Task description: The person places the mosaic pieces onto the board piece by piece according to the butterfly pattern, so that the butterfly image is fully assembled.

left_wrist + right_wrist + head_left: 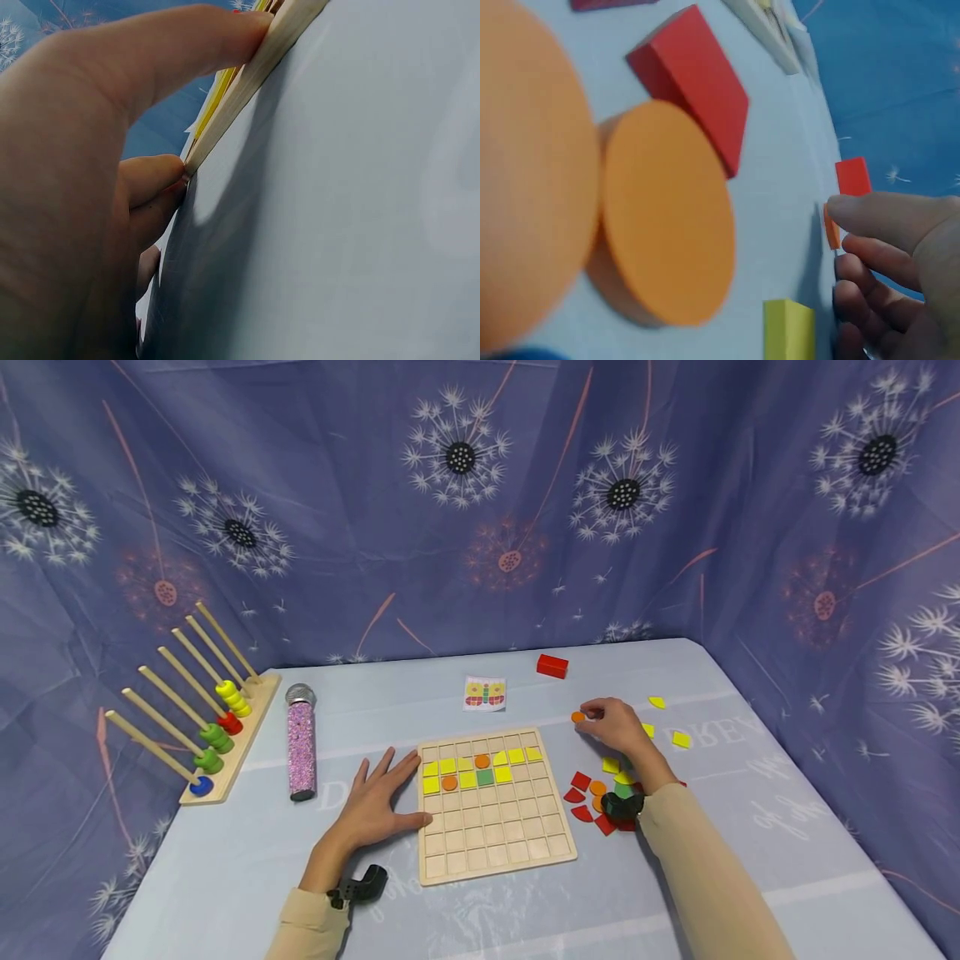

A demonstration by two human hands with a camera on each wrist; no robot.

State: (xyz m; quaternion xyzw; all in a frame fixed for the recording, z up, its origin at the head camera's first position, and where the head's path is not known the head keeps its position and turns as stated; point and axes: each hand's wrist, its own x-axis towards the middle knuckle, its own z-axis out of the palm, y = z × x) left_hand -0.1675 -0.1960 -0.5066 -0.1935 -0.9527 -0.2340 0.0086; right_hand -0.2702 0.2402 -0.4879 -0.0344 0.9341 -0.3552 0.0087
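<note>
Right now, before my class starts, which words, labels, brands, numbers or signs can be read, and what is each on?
"DRE", ending unclear: pale print on the tablecloth, beside the rightmost yellow square tile.
"D", faint: tablecloth, beside the left hand; the rest is unreadable.
Cursive script, tablecloth: too faint to read.
No readable brands or numbers.

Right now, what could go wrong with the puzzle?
The right hand pinches the orange disc by its edge, so it might slip. The left hand touches the wooden board; a push could jostle its coloured tiles. The black wrist camera is close to loose pieces, so it might knock some.
</note>
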